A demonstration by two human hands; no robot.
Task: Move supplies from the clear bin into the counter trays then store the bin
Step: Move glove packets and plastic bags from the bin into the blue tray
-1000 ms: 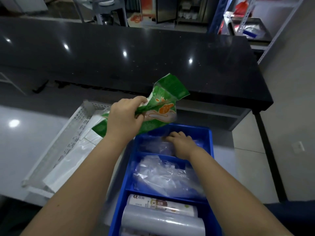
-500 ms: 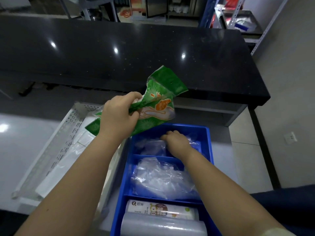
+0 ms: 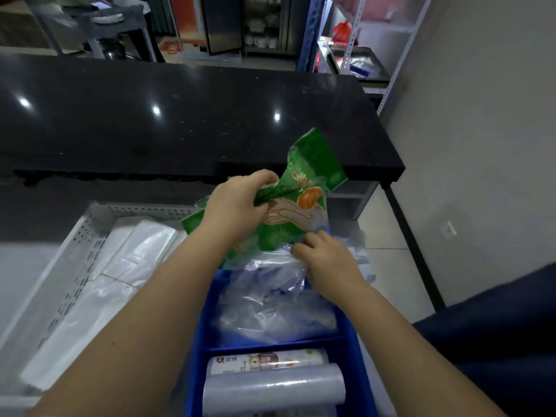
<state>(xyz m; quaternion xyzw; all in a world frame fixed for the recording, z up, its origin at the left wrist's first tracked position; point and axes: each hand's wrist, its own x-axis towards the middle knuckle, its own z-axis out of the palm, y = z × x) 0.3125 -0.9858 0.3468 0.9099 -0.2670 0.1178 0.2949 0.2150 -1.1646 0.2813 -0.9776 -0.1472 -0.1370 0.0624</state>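
My left hand [image 3: 237,206] grips a crumpled green packet of plastic gloves [image 3: 301,203] above the far end of the blue divided tray [image 3: 358,356]. My right hand [image 3: 328,254] is just below the packet and pinches a bunch of clear plastic gloves [image 3: 270,284] lifted over the tray's far compartment. More loose clear plastic [image 3: 270,317] fills the middle compartment. Two rolls of plastic bags [image 3: 270,383] lie in the near compartment. The clear bin is not in view.
A white perforated tray [image 3: 87,236] with flat white plastic bags [image 3: 120,266] sits left of the blue tray. A black countertop [image 3: 195,115] stretches across behind. Metal shelving [image 3: 388,55] stands at the back right beside a grey wall.
My right hand has risen out of the blue tray's far compartment, pulling clear plastic gloves up toward the green packet. My left hand still holds the packet in about the same place.
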